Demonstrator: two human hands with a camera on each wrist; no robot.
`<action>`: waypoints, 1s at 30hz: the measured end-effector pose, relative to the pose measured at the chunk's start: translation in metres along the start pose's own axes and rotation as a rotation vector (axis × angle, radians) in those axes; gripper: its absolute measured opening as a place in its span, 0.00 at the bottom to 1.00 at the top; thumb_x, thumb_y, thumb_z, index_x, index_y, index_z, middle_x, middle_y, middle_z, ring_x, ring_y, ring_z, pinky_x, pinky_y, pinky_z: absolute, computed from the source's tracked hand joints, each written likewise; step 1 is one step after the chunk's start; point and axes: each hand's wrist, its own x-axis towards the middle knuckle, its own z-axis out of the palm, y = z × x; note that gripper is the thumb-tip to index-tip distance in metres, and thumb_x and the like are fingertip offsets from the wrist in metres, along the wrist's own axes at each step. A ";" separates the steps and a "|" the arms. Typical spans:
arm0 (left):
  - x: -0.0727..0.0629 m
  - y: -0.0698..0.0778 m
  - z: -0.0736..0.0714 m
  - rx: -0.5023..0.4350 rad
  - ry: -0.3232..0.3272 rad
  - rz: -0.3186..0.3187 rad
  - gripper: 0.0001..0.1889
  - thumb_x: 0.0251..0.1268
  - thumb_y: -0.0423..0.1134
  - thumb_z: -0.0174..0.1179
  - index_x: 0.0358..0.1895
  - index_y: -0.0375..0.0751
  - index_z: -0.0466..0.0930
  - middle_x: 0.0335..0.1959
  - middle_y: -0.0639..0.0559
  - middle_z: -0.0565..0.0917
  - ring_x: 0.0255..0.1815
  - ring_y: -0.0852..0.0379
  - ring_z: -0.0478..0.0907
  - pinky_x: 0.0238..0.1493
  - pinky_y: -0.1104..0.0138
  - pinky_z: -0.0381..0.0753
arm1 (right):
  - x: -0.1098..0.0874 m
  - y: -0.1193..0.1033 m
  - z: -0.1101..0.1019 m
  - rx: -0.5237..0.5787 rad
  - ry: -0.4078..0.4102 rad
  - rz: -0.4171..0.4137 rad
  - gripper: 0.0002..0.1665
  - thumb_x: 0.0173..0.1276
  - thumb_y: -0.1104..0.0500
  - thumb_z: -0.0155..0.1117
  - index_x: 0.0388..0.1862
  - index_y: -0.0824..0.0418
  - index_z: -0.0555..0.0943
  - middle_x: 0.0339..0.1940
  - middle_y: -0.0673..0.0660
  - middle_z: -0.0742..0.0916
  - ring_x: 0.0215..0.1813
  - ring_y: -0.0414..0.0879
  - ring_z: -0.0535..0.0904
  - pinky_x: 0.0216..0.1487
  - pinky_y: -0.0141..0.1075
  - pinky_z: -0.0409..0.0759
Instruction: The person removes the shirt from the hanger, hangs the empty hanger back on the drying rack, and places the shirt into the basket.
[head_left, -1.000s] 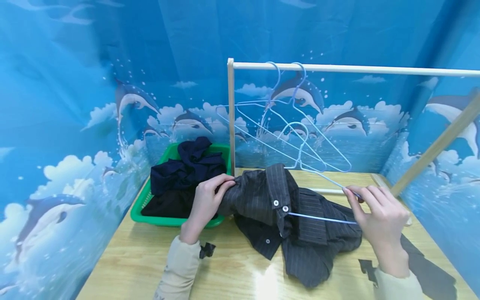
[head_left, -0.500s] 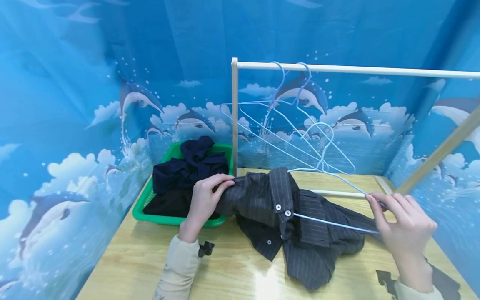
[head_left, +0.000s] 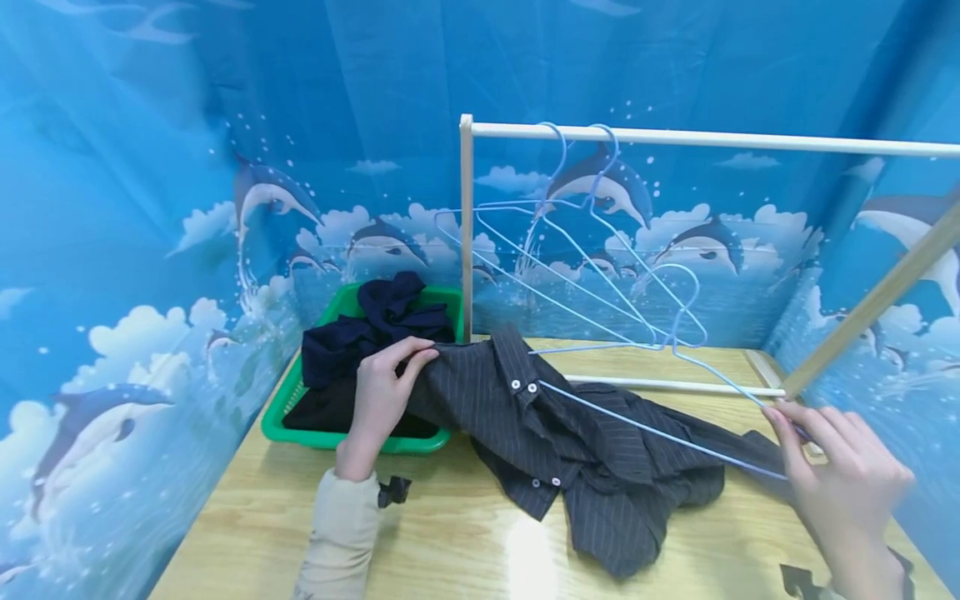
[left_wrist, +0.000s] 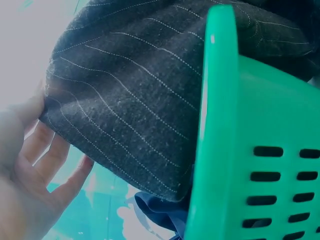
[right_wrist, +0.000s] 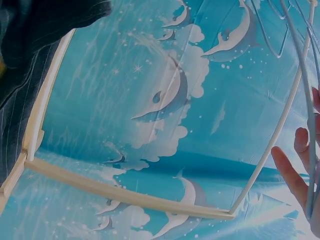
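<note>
A dark pinstriped shirt with white buttons lies rumpled across the table. My left hand pinches its edge between thumb and fingers, lifting that side near the basket; in the left wrist view the striped cloth hangs from the fingertips. My right hand grips one end of a light blue wire hanger. The hanger's other end runs inside the shirt at the collar, out of sight, and its hook points up. The right wrist view catches fingers beside the hanger wire.
A green basket holding dark clothes stands at the left. Behind the shirt is a wooden rack, with two blue hangers on its rail. Dolphin-print curtains enclose the table.
My right hand has moved right with the hanger, drawing more of its wire out of the shirt. My left hand has shifted slightly left, pulling the collar side of the shirt along.
</note>
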 end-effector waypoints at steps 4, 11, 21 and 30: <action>0.000 0.002 0.001 0.001 -0.005 -0.001 0.06 0.65 0.37 0.68 0.42 0.42 0.90 0.38 0.50 0.91 0.40 0.54 0.88 0.42 0.58 0.85 | -0.004 0.003 -0.002 -0.002 0.022 0.012 0.37 0.76 0.38 0.57 0.25 0.69 0.87 0.17 0.63 0.83 0.20 0.60 0.70 0.37 0.10 0.49; 0.000 0.005 0.004 0.015 -0.019 -0.017 0.06 0.67 0.39 0.67 0.43 0.43 0.89 0.38 0.51 0.90 0.38 0.55 0.87 0.40 0.59 0.85 | -0.020 0.018 -0.006 -0.024 0.025 0.024 0.30 0.74 0.42 0.63 0.26 0.67 0.88 0.17 0.62 0.83 0.21 0.62 0.72 0.32 0.15 0.56; -0.002 0.006 0.007 0.022 -0.047 -0.035 0.06 0.68 0.41 0.67 0.43 0.45 0.89 0.38 0.52 0.90 0.36 0.58 0.86 0.36 0.63 0.83 | -0.034 0.034 -0.019 -0.038 0.018 0.041 0.28 0.72 0.45 0.65 0.26 0.69 0.87 0.17 0.64 0.82 0.21 0.63 0.70 0.40 0.13 0.53; -0.002 0.007 0.008 0.025 -0.045 -0.036 0.07 0.68 0.42 0.67 0.42 0.45 0.89 0.36 0.53 0.90 0.32 0.59 0.85 0.30 0.63 0.80 | -0.037 0.044 -0.029 -0.069 -0.008 0.055 0.35 0.75 0.42 0.60 0.27 0.74 0.85 0.21 0.71 0.83 0.23 0.68 0.71 0.53 0.12 0.53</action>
